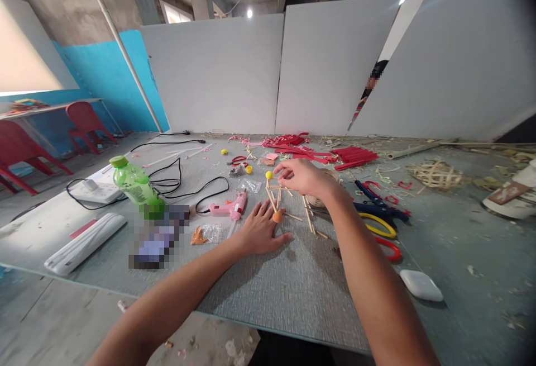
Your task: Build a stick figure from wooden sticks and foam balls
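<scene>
My left hand [262, 229] rests palm down on the table with its fingers spread. By its fingers and thumb is an orange ball [277, 217] with thin wooden sticks [271, 197] rising from it. A small yellow ball [268, 175] tops the sticks behind. Just right of that ball, my right hand [305, 176] hovers with fingers loosely bent and apart, with no object visible in them. Loose sticks [309, 215] lie below my right wrist. Partly hidden behind the right forearm is a round tan roll [317, 200]. A pink glue gun [230, 207] lies left of my left hand.
To the left are a green bottle [136, 184], a white elongated case [84, 243] and black cables [167, 184]. Pliers [379, 201], scissors with a yellow handle [379, 225] and a white earbud case [421, 285] lie right. Red strips [355, 156] and a woven ball [435, 174] sit farther back.
</scene>
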Action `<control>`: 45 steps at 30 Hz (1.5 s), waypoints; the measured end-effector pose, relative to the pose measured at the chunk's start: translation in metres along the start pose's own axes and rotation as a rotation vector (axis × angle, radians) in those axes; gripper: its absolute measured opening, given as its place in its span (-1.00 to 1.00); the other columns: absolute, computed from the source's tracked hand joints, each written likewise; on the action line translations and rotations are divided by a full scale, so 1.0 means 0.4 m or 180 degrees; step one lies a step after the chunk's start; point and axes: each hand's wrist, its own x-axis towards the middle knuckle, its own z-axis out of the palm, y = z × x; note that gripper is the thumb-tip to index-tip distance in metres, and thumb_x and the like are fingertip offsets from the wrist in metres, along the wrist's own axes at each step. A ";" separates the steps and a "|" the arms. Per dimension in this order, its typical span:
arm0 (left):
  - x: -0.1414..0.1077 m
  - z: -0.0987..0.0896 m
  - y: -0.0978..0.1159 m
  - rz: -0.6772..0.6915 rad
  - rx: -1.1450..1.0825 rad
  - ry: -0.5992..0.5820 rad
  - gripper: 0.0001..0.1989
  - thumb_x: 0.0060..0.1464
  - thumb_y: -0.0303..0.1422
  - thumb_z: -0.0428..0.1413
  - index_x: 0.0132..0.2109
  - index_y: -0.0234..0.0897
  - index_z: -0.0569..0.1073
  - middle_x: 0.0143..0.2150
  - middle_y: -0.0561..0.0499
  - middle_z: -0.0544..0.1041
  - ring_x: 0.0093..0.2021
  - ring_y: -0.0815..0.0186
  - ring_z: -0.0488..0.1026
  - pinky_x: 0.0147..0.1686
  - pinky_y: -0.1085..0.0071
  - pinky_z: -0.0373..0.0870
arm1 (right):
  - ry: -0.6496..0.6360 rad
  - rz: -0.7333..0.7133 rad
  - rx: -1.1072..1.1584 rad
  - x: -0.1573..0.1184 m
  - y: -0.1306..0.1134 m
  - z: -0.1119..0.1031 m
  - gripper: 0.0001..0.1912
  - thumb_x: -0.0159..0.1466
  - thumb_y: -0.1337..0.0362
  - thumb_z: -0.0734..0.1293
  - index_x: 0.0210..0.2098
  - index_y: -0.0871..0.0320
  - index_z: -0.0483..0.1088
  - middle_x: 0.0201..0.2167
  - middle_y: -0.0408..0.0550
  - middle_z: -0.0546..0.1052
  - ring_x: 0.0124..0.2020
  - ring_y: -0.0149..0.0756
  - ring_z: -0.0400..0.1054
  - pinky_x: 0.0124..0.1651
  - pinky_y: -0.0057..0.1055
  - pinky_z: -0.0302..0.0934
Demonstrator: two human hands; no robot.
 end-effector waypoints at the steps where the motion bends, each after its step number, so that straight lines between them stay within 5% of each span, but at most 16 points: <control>1: 0.000 -0.002 0.001 -0.0018 -0.0010 0.0001 -0.13 0.32 0.28 -0.19 0.51 -0.21 0.12 0.57 -0.24 0.04 0.56 -0.12 -0.04 0.49 -0.12 -0.12 | -0.0003 0.0003 -0.0020 0.000 0.000 0.000 -0.69 0.16 0.35 0.38 -0.09 0.13 0.61 -0.30 -0.01 0.67 -0.30 -0.18 0.55 -0.23 -0.30 0.36; 20: -0.001 -0.001 0.000 -0.0004 -0.0065 0.0030 -0.10 0.31 0.30 -0.24 0.51 -0.22 0.13 0.56 -0.22 0.08 0.57 -0.12 -0.08 0.48 -0.14 -0.12 | 0.0125 -0.0058 -0.0459 0.010 0.000 0.021 -0.90 0.18 0.31 0.40 -0.34 0.07 0.60 -0.31 -0.04 0.67 -0.29 -0.17 0.53 -0.25 -0.28 0.29; 45: 0.002 0.000 0.000 -0.0028 -0.0158 -0.0028 -0.10 0.30 0.31 -0.22 0.50 -0.24 0.15 0.57 -0.25 0.06 0.58 -0.13 -0.17 0.47 -0.14 -0.09 | 0.0325 -0.0160 -0.0178 0.023 -0.028 0.068 -0.86 0.27 0.37 0.36 -0.21 0.11 0.55 -0.28 -0.03 0.66 -0.28 -0.24 0.52 -0.24 -0.39 0.25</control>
